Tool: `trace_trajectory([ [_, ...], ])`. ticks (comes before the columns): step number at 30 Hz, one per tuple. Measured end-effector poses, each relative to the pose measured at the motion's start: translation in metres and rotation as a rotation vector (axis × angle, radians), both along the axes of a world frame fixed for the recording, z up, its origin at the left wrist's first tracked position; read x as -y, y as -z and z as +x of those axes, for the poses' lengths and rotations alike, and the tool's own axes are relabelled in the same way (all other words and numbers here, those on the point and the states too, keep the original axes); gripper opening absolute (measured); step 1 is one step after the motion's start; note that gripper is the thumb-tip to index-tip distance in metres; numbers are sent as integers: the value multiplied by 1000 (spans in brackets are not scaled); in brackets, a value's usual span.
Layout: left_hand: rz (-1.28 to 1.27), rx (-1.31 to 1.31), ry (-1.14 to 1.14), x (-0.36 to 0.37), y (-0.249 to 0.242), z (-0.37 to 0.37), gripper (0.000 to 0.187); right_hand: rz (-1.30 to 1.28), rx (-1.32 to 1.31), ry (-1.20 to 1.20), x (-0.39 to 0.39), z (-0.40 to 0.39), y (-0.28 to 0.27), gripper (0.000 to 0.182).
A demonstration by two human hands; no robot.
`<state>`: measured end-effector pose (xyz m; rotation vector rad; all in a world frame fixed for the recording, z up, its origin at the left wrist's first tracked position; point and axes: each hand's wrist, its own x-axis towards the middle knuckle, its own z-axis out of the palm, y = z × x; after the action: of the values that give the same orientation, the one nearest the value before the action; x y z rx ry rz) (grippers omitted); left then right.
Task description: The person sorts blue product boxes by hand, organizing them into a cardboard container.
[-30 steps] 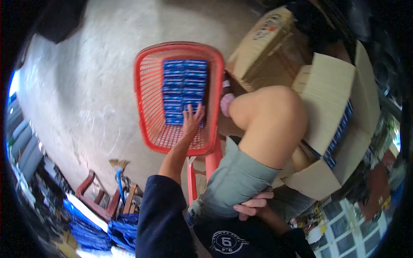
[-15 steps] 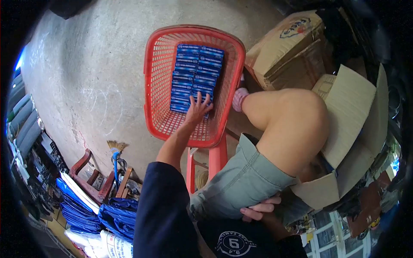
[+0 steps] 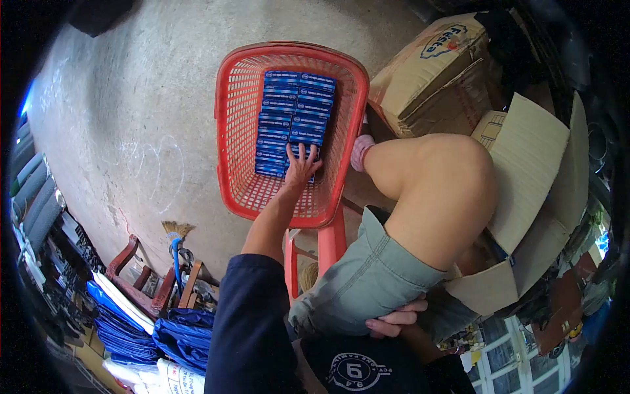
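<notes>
Inside a red plastic basket (image 3: 226,131), small blue boxes (image 3: 279,105) with white lettering stand in two columns. My left hand (image 3: 302,167) reaches in with its fingers spread, touching boxes at the near end of the stack. The palm covers part of those boxes. Against the leg of my grey-green shorts (image 3: 367,276) rests my right hand (image 3: 397,320), fingers lying on the cloth with no object visible in them; its palm is hidden.
The basket sits on a red plastic stool (image 3: 331,243). At right are an open cardboard box (image 3: 531,171) and a closed carton (image 3: 426,79). Blue folded plastic (image 3: 184,335), a wooden chair (image 3: 125,256) and a broom (image 3: 177,230) are at lower left.
The view has shifted slightly, so the basket appears a little further left. My left hand has stayed on the near boxes, its fingers a bit closer together. My right hand stays on the shorts.
</notes>
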<state>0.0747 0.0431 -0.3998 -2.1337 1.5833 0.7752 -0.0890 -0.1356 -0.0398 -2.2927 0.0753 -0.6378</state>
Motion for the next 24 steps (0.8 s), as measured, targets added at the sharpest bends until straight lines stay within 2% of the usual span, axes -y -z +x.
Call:
trace_trajectory([
  [8,-223,-91,-57,-13,12,2,75,10,87,29,-3,4,9,10],
  [11,-214,-235,-117,-9,-9,20,65,23,143,43,-3,5,13,9],
  [14,-404,-349,-189,-13,-17,31,76,26,204,67,-4,4,16,9],
  [18,-472,-659,-425,-10,-70,61,71,13,325,108,-7,11,21,8],
  [21,-522,-888,-844,-10,-94,67,64,-2,472,169,-12,22,30,10],
  [23,-471,-1306,-1290,-14,-105,75,59,7,607,217,-15,34,38,19],
  [24,-492,-1535,-1459,-17,-113,80,58,26,550,183,-15,34,36,19],
])
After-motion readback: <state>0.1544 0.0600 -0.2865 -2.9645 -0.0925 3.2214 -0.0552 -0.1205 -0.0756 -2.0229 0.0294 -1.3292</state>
